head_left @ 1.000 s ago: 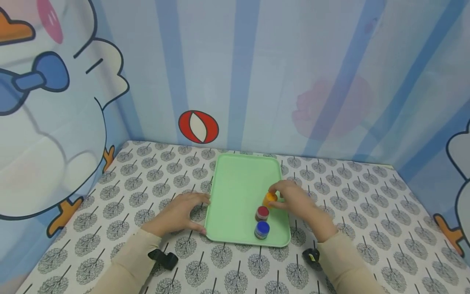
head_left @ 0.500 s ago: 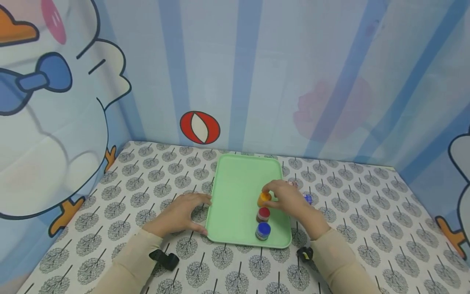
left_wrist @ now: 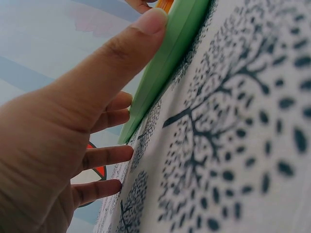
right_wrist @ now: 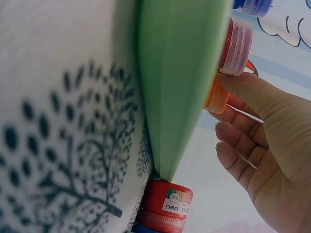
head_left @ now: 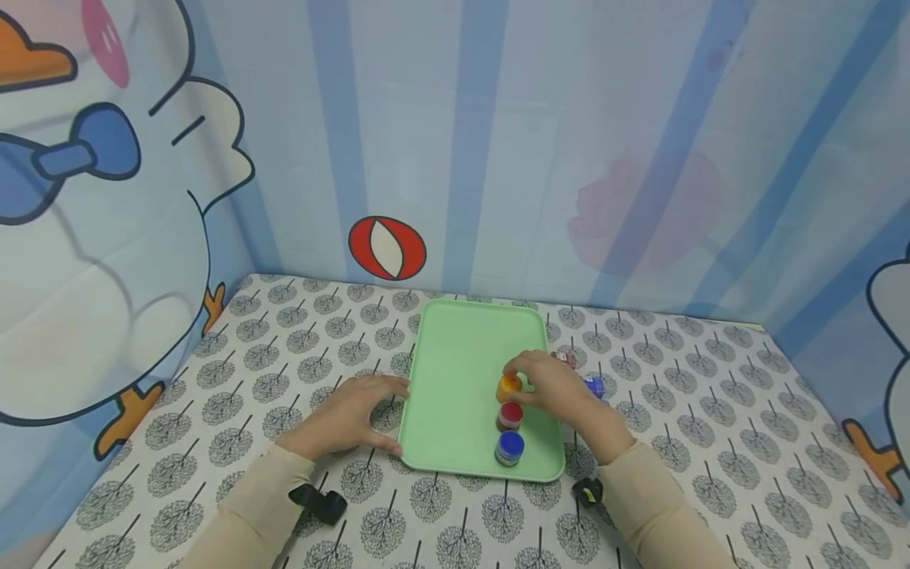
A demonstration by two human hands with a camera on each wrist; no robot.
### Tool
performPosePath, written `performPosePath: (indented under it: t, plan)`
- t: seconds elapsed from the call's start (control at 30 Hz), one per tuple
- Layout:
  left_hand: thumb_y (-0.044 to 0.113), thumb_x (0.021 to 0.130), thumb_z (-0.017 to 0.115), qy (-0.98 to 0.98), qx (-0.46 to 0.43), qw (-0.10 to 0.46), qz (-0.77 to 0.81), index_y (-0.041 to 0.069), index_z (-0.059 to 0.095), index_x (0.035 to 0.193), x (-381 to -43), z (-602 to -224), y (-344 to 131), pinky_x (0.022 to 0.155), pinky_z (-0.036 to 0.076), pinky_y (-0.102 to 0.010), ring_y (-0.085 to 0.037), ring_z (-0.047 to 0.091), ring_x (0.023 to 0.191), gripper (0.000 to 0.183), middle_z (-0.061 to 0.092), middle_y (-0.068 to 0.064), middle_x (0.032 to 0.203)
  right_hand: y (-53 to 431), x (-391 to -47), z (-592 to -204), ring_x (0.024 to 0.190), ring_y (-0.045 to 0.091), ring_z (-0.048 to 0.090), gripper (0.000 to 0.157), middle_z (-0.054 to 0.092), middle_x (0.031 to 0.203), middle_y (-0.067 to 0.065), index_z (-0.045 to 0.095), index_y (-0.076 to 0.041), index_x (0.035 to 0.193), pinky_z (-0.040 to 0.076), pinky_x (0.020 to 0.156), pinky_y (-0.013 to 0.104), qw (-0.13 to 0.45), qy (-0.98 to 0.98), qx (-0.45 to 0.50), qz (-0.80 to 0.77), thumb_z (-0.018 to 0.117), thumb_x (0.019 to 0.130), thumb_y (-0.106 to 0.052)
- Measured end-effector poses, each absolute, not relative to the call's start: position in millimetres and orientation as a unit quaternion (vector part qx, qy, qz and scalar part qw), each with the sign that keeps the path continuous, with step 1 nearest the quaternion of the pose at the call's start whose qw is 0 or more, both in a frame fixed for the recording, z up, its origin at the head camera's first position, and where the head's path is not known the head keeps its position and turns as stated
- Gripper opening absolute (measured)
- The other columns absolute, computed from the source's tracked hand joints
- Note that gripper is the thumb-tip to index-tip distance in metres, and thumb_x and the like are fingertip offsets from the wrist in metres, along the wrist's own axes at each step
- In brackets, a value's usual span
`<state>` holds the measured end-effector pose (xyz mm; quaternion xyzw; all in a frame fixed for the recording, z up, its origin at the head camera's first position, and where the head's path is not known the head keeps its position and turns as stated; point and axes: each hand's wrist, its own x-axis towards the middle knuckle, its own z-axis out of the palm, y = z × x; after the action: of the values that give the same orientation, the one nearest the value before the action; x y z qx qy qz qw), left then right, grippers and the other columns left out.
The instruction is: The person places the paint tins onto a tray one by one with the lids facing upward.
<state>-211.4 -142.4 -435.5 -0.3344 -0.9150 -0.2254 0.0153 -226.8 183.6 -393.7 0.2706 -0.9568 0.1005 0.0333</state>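
Observation:
My right hand (head_left: 550,385) pinches a small orange paint jar (head_left: 509,386) between thumb and fingers, low over or on the green tray (head_left: 455,371). In the right wrist view, thumb and fingers close on the sides of this orange jar (right_wrist: 217,97). Just nearer stands a red-lidded jar (head_left: 509,416), then a blue-lidded jar (head_left: 509,448), forming a row along the tray's right side. Fingers spread, my left hand (head_left: 348,415) lies at the tray's left edge; its thumb and fingertips are at the rim (left_wrist: 163,73) in the left wrist view.
Beyond the tray's right edge, a red jar (head_left: 565,359) and a blue jar (head_left: 594,386) sit on the tree-print tablecloth (head_left: 682,442), partly behind my right hand. A label shows on the red jar in the right wrist view. A cartoon-printed curtain (head_left: 526,158) stands behind the table.
My right hand has moved left with the orange jar, bringing it in line with the other two on the tray. The red and blue jars outside have come into sight. The left hand stays put.

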Motion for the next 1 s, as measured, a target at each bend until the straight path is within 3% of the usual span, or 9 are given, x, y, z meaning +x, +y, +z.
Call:
performPosePath:
  t: [1.0]
  plan:
    - [0.062, 0.055, 0.079, -0.913, -0.339, 0.017, -0.227, 0.018, 0.061, 0.122, -210.9, -433.5, -142.9, 0.114, 0.037, -0.049, -0.026, 0.05, 0.131, 0.083, 0.054, -0.002, 0.142, 190.6, -222.3, -389.0, 0.102, 0.022, 0.064, 0.039, 0.068, 0.111, 0.005, 0.066, -0.01, 0.115, 0.057, 0.089, 0.038, 0.026, -0.96, 0.256, 0.111, 0.075, 0.081, -0.027]
